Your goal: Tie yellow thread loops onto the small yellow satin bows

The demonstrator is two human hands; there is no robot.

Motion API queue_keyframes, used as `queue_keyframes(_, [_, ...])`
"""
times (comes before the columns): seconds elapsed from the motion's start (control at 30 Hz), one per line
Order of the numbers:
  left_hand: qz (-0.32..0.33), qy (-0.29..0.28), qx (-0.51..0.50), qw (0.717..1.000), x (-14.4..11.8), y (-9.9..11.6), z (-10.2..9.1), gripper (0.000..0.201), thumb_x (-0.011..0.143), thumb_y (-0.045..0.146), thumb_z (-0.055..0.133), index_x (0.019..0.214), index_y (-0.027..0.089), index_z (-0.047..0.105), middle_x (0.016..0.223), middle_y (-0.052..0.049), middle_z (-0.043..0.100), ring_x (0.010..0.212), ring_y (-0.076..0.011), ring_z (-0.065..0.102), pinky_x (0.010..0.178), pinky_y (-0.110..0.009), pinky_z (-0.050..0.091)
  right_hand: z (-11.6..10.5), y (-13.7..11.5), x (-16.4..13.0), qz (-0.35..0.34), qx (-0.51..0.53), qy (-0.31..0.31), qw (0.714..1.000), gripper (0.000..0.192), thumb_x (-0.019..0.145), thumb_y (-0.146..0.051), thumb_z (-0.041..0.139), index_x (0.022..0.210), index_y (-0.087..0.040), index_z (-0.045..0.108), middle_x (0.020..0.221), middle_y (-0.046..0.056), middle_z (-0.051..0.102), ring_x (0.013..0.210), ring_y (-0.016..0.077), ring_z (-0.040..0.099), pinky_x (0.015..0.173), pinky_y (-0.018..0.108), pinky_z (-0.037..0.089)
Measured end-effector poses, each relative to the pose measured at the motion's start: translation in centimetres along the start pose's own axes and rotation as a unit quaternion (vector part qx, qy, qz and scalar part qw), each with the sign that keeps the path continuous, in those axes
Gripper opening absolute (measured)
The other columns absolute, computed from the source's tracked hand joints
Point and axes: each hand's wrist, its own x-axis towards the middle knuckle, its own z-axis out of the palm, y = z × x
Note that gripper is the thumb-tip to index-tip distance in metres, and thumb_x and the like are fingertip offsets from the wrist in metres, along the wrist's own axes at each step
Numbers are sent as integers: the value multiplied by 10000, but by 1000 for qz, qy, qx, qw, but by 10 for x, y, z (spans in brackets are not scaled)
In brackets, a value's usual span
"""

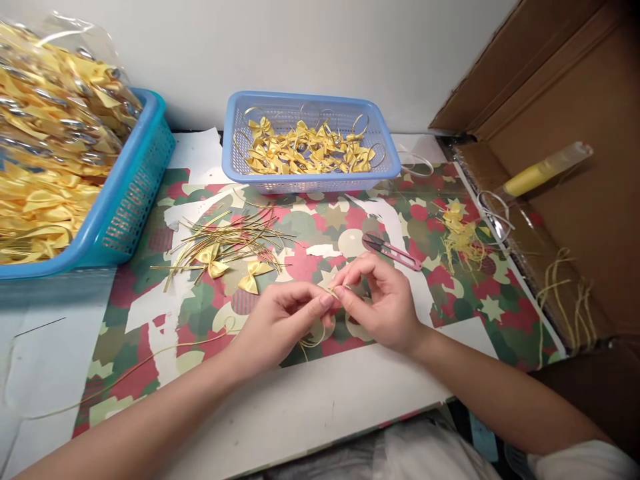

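My left hand (pixel 283 319) and my right hand (pixel 383 303) meet over the patterned paper, both pinching a thin gold cord (pixel 334 291) between fingertips. A loop of that cord hangs below my left hand. Two loose yellow ribbon bows (pixel 255 275) lie just beyond my left hand, next to a pile of cut gold cords (pixel 230 237). Small pink thread snips (pixel 391 250) lie just past my right hand.
A light blue basket (pixel 235 133) of finished bows with cord loops stands at the back centre. A teal basket (pixel 133 193) with bagged bows is at left. Yellow scraps (pixel 463 237) lie at right beside an open cardboard box (pixel 575 200) holding a yellow tube (pixel 543 170).
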Motion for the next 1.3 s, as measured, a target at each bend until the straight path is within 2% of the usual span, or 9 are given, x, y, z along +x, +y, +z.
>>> queue_keyframes(0.17, [29,28,42,998,0,3,2,306,879,359,640,686,122,645,515,24,522,461,-56,380,410,-168,287,2,-1,0,8,9,6,1000,166,816,-95,615,808,-222,507,801,2,662,751,143,633,701,317,504])
queue_keyframes(0.37, [74,33,94,992,1,3,3,320,892,291,599,618,124,605,526,13,520,471,-63,385,414,-176,297,4,-1,-1,30,3,29,999,184,798,-104,613,773,-222,474,761,-4,654,714,139,605,659,296,472])
queue_keyframes(0.53, [101,30,131,986,-1,1,2,293,903,264,576,653,123,634,545,3,551,479,-73,426,419,-180,334,-2,1,3,59,-8,61,996,152,800,-109,600,783,-221,499,791,11,651,745,149,596,671,304,466])
queue_keyframes(0.6, [107,29,139,984,-1,0,2,286,907,264,575,668,122,644,548,1,563,479,-74,431,418,-179,337,-5,-1,5,25,-19,54,998,144,795,-109,598,809,-227,516,807,16,653,769,161,603,690,320,481])
queue_keyframes(0.7, [116,29,153,981,-1,-1,1,293,916,269,562,675,124,644,537,5,554,473,-76,420,415,-183,329,-8,-6,8,-80,-77,22,994,186,757,-91,606,838,-243,535,806,13,659,781,181,605,711,348,494])
queue_keyframes(0.83, [160,31,213,963,-1,-1,1,309,926,231,544,643,132,620,523,12,539,465,-71,391,424,-191,303,-10,-8,10,-187,-188,-39,963,261,704,-55,594,857,-262,550,724,-12,668,726,193,580,699,366,486])
queue_keyframes(0.9, [189,35,248,949,0,-1,0,288,920,195,546,647,137,615,523,17,542,464,-69,386,435,-193,301,-10,-7,10,-194,-228,-60,952,257,701,-54,572,846,-266,554,699,-19,661,703,193,574,702,376,482])
queue_keyframes(1.0, [211,38,277,937,0,-1,0,267,919,172,536,666,148,618,517,27,536,455,-70,380,445,-195,309,-11,-6,10,-172,-239,-73,953,238,701,-66,555,829,-267,560,696,-19,651,694,190,579,700,374,477])
queue_keyframes(1.3, [224,24,296,928,0,-3,-1,220,912,135,551,710,141,636,537,38,529,477,-62,391,456,-178,319,-10,-6,11,-157,-206,-90,962,237,715,-58,547,828,-266,551,698,-27,651,703,181,588,706,363,486])
